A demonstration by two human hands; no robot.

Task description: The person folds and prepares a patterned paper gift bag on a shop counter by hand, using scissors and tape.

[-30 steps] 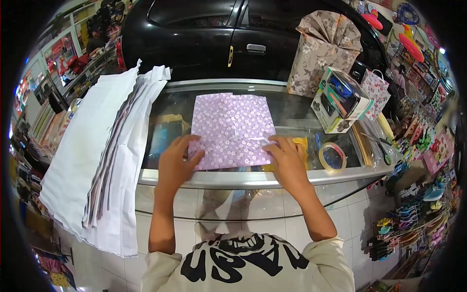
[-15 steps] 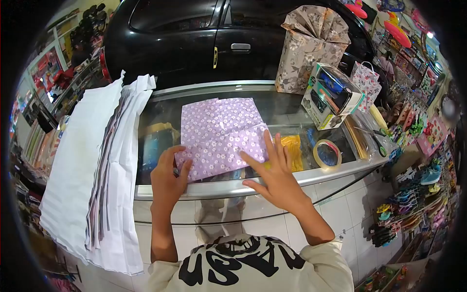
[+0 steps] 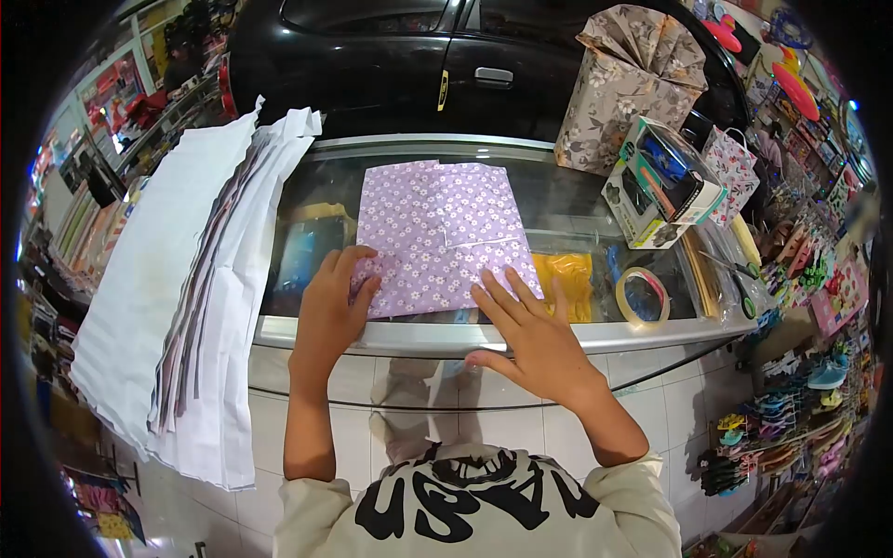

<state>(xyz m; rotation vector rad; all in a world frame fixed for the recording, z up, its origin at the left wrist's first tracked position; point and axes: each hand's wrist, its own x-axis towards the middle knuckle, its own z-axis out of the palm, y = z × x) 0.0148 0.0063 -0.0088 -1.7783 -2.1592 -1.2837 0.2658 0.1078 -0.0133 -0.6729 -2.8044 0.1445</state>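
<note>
A folded sheet of purple paper with white flowers [image 3: 445, 209] lies on the glass-topped counter. Creases and overlapping layers show across its upper and right parts. At the paper's left edge rests my left hand [image 3: 333, 302], its fingers bent and the thumb held apart from them; nothing is gripped there. My right hand [image 3: 532, 339] is spread, with its fingertips on the paper's lower right corner and the thumb over the counter's metal front edge.
Long white paper sheets [image 3: 167, 270] cover the counter's left end. On the right are a tape roll [image 3: 642, 297], scissors [image 3: 742, 286], a boxed item [image 3: 659, 186] and a flowered paper bag [image 3: 625, 102]. A black car [image 3: 372, 79] stands behind the counter.
My right hand has slid down from the paper's right side to its lower corner. The paper's upper fold lies flatter. The whole view has shifted slightly.
</note>
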